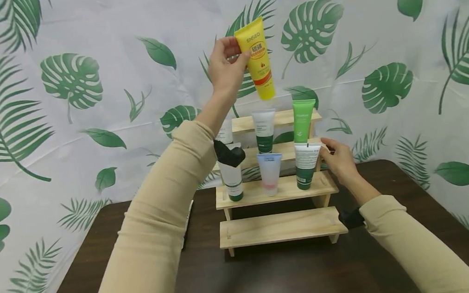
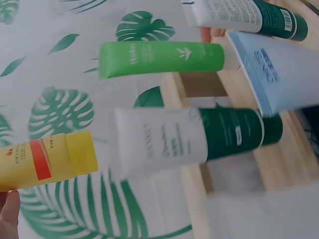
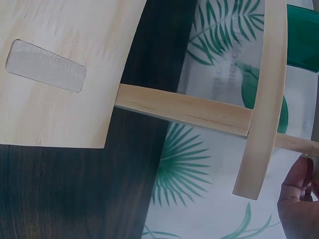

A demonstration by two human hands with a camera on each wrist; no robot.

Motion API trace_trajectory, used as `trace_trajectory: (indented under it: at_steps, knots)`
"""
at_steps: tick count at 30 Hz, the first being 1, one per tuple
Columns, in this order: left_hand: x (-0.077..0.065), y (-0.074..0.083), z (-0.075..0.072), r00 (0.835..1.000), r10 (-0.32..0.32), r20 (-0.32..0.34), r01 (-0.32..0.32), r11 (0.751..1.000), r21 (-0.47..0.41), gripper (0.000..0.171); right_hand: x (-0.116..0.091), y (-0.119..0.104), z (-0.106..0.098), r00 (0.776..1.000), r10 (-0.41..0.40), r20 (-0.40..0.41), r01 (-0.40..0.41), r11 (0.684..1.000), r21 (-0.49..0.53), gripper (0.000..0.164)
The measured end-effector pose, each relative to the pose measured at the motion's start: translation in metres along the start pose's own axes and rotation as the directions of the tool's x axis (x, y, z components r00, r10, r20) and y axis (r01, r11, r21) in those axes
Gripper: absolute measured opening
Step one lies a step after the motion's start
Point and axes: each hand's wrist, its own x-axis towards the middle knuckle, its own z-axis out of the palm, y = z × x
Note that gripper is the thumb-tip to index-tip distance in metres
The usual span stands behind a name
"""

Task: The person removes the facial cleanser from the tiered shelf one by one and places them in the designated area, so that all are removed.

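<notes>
Beige left sleeve (image 1: 153, 228) comes nearest in the head view, running from the near left toward the middle. Left hand (image 1: 227, 68) grasps a yellow tube (image 1: 255, 61) between thumb and bent fingers, up in the air above the far part of a wooden stand (image 1: 283, 228). On the stand's second tier from the near side: pale blue-and-pink tube (image 1: 270, 173) mid-row, white-and-green tube (image 1: 308, 163) at right. Green tube (image 1: 304, 117) stands one tier farther. Right hand (image 1: 340, 160) is at the stand's right side, fingers bent.

Left wrist view: thumb lies against the yellow tube, whose cap end is apart from the standing tubes.

Right wrist view: right hand, partly cut off, is beside a wooden rail (image 3: 296, 143); I cannot tell whether its fingers grasp it.
</notes>
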Motion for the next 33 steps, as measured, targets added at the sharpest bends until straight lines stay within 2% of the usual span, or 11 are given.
trace_trajectory:
  at_steps: [3,9,15,18,20,23,26,29,31,33]
  knots:
    - [0.002,0.005,-0.017,1.000,-0.008,-0.024,0.006,0.998,-0.062,0.030,0.000,0.000,0.000,1.000,0.003,0.000,-0.003,1.000,-0.006,0.049]
    - [0.002,0.008,-0.061,0.996,0.002,-0.086,-0.017,0.986,-0.164,0.029,-0.001,-0.002,0.002,1.000,0.002,0.007,-0.002,1.000,-0.007,0.048]
    - [-0.005,0.010,-0.111,0.990,0.009,-0.142,-0.037,0.979,-0.199,0.026,-0.001,-0.002,0.003,1.000,-0.001,0.011,0.001,1.000,-0.011,0.048]
    - [-0.011,0.006,-0.133,0.988,-0.003,-0.153,-0.021,0.987,-0.157,0.027,0.001,-0.002,-0.001,1.000,-0.003,0.000,0.003,1.000,-0.012,0.048]
    - [-0.018,-0.003,-0.152,0.986,-0.013,-0.164,-0.003,0.995,-0.095,0.026,0.003,-0.002,0.001,1.000,-0.015,0.001,0.015,1.000,-0.012,0.048]
    - [-0.028,-0.020,-0.179,0.984,-0.057,-0.168,0.054,0.998,-0.023,0.025,0.005,0.000,0.001,0.999,-0.035,-0.005,0.035,0.999,-0.014,0.048]
    - [-0.039,-0.042,-0.206,0.980,-0.122,-0.157,0.133,0.989,0.064,0.026,0.008,0.002,0.000,0.999,-0.052,-0.012,0.051,0.998,-0.022,0.048]
    - [-0.052,-0.067,-0.238,0.966,-0.222,-0.134,0.242,0.957,0.159,0.032,0.010,0.004,0.000,0.999,-0.052,-0.014,0.052,0.998,-0.020,0.049]
    - [-0.064,-0.084,-0.261,0.947,-0.297,-0.121,0.318,0.919,0.235,0.037,0.012,0.006,0.003,0.998,-0.056,-0.011,0.055,0.998,-0.014,0.049]
    - [-0.077,-0.098,-0.286,0.922,-0.370,-0.112,0.386,0.868,0.312,0.041,0.013,0.006,0.009,0.998,-0.058,0.000,0.058,0.998,-0.001,0.050]
